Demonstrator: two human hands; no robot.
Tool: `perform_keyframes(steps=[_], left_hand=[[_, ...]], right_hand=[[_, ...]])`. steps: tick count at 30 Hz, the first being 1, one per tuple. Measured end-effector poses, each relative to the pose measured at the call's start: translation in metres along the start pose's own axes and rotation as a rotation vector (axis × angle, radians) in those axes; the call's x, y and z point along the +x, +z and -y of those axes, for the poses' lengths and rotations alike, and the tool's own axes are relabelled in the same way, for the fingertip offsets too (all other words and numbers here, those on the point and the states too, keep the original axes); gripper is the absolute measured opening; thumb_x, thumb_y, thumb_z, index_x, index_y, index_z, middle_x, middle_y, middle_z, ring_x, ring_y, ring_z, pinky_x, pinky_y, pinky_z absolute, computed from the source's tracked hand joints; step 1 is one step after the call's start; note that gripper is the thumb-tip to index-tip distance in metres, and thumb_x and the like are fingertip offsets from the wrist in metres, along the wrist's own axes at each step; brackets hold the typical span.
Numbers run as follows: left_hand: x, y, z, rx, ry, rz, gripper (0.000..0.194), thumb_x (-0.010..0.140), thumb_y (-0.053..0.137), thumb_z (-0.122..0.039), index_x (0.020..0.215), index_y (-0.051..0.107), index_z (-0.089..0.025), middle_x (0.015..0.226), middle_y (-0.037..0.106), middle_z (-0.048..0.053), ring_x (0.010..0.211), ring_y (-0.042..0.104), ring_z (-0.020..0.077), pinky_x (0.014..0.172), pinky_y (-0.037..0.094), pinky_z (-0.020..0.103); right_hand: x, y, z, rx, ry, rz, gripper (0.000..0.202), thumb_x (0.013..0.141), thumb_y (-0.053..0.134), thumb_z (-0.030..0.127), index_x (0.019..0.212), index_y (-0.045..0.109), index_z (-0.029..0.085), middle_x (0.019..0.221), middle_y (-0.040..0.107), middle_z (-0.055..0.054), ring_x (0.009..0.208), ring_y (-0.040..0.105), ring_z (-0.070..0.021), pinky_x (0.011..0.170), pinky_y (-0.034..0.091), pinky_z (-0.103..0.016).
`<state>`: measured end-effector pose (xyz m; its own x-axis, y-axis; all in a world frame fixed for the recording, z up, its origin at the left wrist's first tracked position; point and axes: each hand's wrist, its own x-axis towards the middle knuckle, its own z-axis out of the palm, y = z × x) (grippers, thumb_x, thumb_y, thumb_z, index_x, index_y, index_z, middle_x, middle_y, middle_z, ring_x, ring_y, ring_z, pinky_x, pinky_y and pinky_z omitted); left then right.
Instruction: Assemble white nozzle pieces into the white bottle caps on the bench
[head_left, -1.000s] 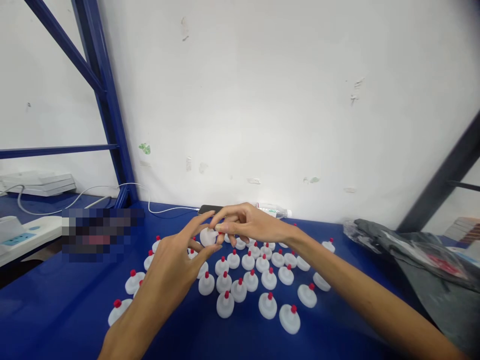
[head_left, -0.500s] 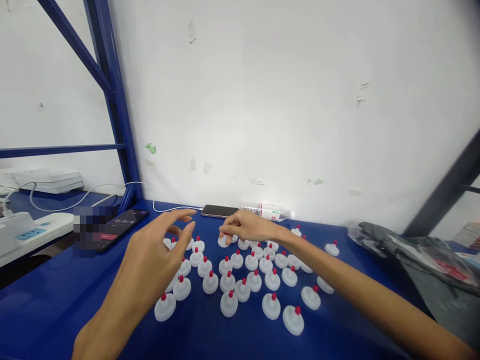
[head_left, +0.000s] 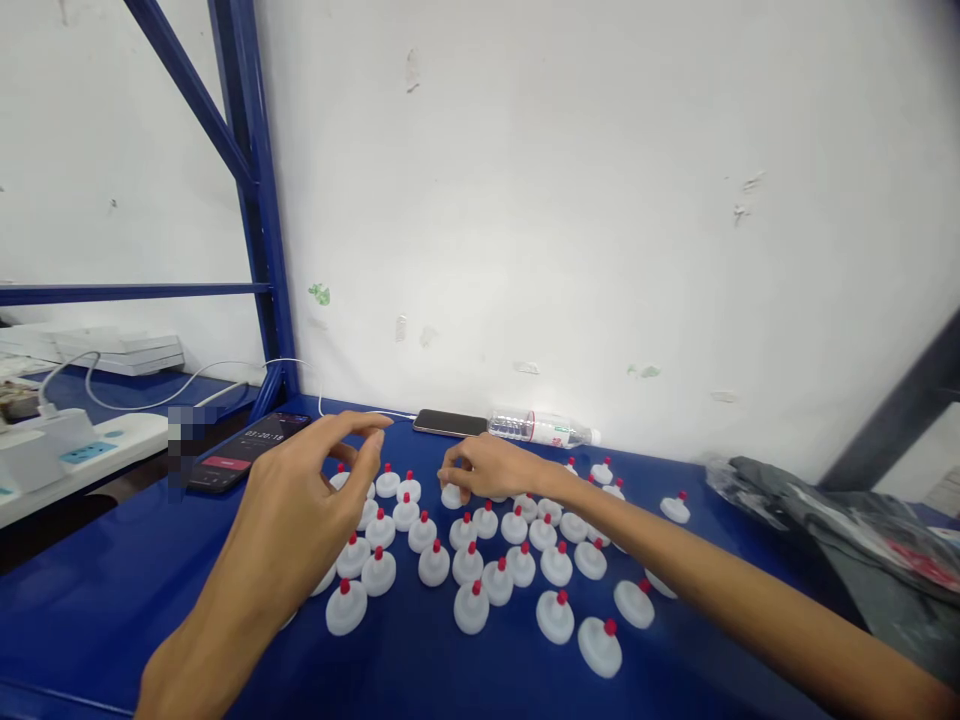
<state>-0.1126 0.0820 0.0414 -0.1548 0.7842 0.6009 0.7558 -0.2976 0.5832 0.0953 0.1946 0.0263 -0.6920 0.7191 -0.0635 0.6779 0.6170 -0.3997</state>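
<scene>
Many small white caps with red tips (head_left: 471,607) are being kept in rows on the blue table (head_left: 112,620), nearest the camera. Just past the front rows, the left hand (head_left: 300,510) is being held above the caps with its fingers spread and loose, and nothing is being gripped by it now. A second ago one white cap was being held up between both hands. Now that cap (head_left: 451,495) is being set down at the back of the rows by the right hand (head_left: 491,468), whose fingertips are being pinched on it. So one more cap is being added to the group. Some caps are being hidden under both hands. Farther back, two phones (head_left: 240,450) and a bottle (head_left: 541,429) are lying by the wall. A dark bag (head_left: 825,520) is being cut off at the right edge.
</scene>
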Motion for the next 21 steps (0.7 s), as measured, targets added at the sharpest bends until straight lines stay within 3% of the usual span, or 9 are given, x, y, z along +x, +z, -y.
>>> perform_keyframes(steps=[3, 6, 11, 15, 21], left_hand=[[-0.001, -0.001, 0.001, 0.009, 0.02, -0.01, 0.027, 0.091, 0.055, -0.047, 0.106, 0.071, -0.031, 0.074, 0.068, -0.004, 0.041, 0.048, 0.0095, 0.05, 0.044, 0.026], [-0.001, -0.002, 0.001, 0.003, 0.04, -0.019, 0.025, 0.091, 0.055, -0.045, 0.105, 0.071, -0.031, 0.075, 0.068, -0.005, 0.039, 0.047, 0.0081, 0.051, 0.045, 0.025], [-0.001, -0.001, 0.001, -0.013, 0.029, -0.028, 0.025, 0.091, 0.055, -0.046, 0.104, 0.071, -0.031, 0.074, 0.068, -0.006, 0.038, 0.046, 0.0073, 0.052, 0.045, 0.026], [-0.001, -0.002, 0.001, -0.019, 0.021, -0.025, 0.025, 0.091, 0.055, -0.046, 0.103, 0.071, -0.031, 0.074, 0.068, -0.006, 0.039, 0.047, 0.0078, 0.051, 0.045, 0.025], [-0.004, 0.003, 0.001, -0.023, 0.003, -0.024, 0.026, 0.092, 0.054, -0.048, 0.104, 0.07, -0.031, 0.07, 0.066, -0.008, 0.038, 0.047, 0.0076, 0.05, 0.044, 0.024]], right_hand=[[-0.007, -0.006, 0.003, -0.036, 0.035, -0.086, 0.038, 0.1, 0.049, 0.047, 0.1, 0.073, 0.017, 0.07, 0.075, -0.002, 0.06, 0.065, -0.0146, 0.058, 0.043, -0.024], [-0.021, -0.019, 0.004, -0.089, 0.08, -0.231, 0.043, 0.103, 0.044, 0.049, 0.097, 0.073, 0.018, 0.072, 0.074, -0.003, 0.06, 0.065, -0.015, 0.058, 0.041, -0.026], [-0.068, -0.044, -0.008, -0.187, 0.174, -0.492, 0.048, 0.102, 0.04, 0.053, 0.089, 0.073, 0.021, 0.075, 0.074, -0.004, 0.066, 0.064, -0.0179, 0.063, 0.039, -0.029], [-0.118, -0.054, -0.039, -0.223, 0.313, -0.723, 0.048, 0.101, 0.039, 0.055, 0.09, 0.073, 0.023, 0.081, 0.076, -0.004, 0.067, 0.065, -0.0206, 0.068, 0.041, -0.032], [-0.181, -0.047, -0.113, -0.077, 0.517, -1.013, 0.05, 0.098, 0.04, 0.06, 0.084, 0.072, 0.024, 0.093, 0.077, -0.008, 0.084, 0.069, -0.0293, 0.082, 0.045, -0.042]])
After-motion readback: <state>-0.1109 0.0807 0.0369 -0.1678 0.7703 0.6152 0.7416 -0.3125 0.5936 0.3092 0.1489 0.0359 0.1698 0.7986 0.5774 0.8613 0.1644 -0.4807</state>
